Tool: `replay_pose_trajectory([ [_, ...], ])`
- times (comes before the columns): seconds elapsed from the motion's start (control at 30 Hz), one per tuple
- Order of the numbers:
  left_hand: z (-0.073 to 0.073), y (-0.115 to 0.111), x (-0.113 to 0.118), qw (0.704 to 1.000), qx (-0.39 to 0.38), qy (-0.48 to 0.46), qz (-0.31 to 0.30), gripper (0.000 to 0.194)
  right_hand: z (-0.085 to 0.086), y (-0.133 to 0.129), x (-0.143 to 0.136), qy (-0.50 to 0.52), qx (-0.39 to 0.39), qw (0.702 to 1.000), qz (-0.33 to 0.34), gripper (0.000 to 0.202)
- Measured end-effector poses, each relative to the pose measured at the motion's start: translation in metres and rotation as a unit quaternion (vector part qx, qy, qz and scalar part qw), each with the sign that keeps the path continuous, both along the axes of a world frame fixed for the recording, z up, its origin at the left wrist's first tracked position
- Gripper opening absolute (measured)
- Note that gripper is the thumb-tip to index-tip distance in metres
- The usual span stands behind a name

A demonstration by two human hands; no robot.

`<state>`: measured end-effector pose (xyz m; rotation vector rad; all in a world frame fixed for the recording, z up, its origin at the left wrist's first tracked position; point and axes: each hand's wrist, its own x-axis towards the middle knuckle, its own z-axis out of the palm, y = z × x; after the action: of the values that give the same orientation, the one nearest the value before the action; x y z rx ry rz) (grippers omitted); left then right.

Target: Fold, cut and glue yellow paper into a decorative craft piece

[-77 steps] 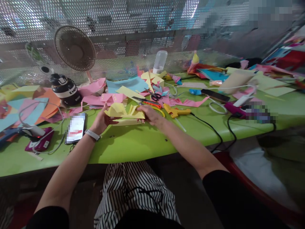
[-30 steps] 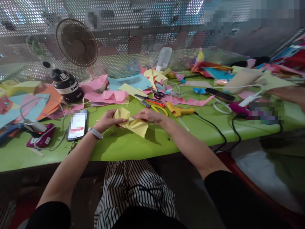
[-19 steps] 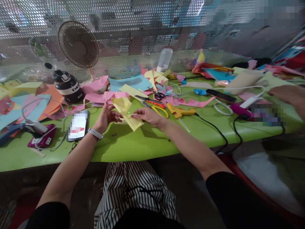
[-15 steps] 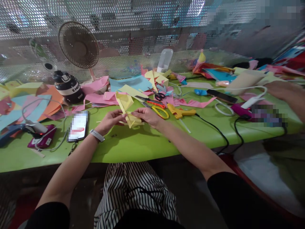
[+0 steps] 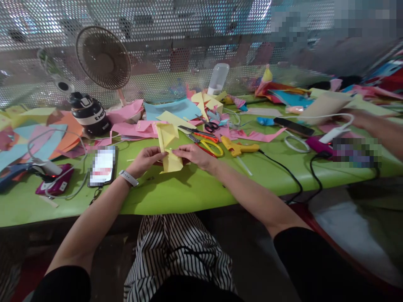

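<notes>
A folded piece of yellow paper (image 5: pixel 172 162) is held over the green table, pinched from both sides. My left hand (image 5: pixel 145 160) grips its left edge between thumb and fingers; a pale band circles that wrist. On the other side my right hand (image 5: pixel 195 156) pinches the paper near its middle. One part of the paper stands up above the fingers and another hangs below them. Just right of my right hand lie yellow-handled scissors (image 5: pixel 212 147), and beyond them a yellow glue gun (image 5: pixel 237 147).
A phone (image 5: pixel 102 167), a purple socket block (image 5: pixel 56 180) and cables lie left. Behind are a black bottle (image 5: pixel 90 115), a fan (image 5: pixel 103 58), coloured papers and dark scissors (image 5: pixel 210 125). Another person's arm (image 5: pixel 378 130) reaches in at the right, near a second phone (image 5: pixel 293 126).
The yellow paper has turned and opened out between my fingers, its lower part now broader and hanging lower. Both my hands keep hold of it and have barely moved.
</notes>
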<state>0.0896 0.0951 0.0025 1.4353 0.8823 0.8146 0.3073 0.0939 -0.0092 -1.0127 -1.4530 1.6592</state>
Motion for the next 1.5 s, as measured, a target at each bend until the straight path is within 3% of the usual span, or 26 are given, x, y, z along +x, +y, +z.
replay_pose_trajectory([
  [0.27,0.003,-0.002,0.0,0.998,-0.057,-0.031,0.009,0.033,-0.005,0.002,-0.002,0.003,0.054,0.998,0.024,0.037],
  [0.4,0.0,-0.003,0.003,0.999,-0.03,0.012,0.034,0.037,-0.001,-0.002,-0.005,-0.025,0.089,0.996,0.01,0.039],
  [0.57,-0.004,0.0,0.004,0.999,0.003,-0.006,0.05,0.038,0.006,-0.006,-0.005,-0.022,0.057,0.998,0.015,0.042],
  [0.8,-0.005,0.002,0.001,0.999,-0.003,-0.006,0.042,0.042,0.006,-0.006,-0.005,-0.016,0.084,0.996,0.035,0.038],
  [1.03,-0.003,0.004,0.0,0.996,-0.003,-0.018,0.083,0.049,0.004,-0.004,0.002,-0.003,0.015,1.0,0.02,0.033],
  [1.17,-0.001,0.003,0.0,0.994,-0.006,-0.046,0.097,0.053,0.004,-0.003,0.001,0.007,0.035,0.998,0.049,0.03],
  [1.5,-0.003,0.003,0.001,0.994,-0.028,-0.044,0.094,0.044,0.0,-0.004,-0.003,-0.008,0.071,0.997,0.036,0.024],
])
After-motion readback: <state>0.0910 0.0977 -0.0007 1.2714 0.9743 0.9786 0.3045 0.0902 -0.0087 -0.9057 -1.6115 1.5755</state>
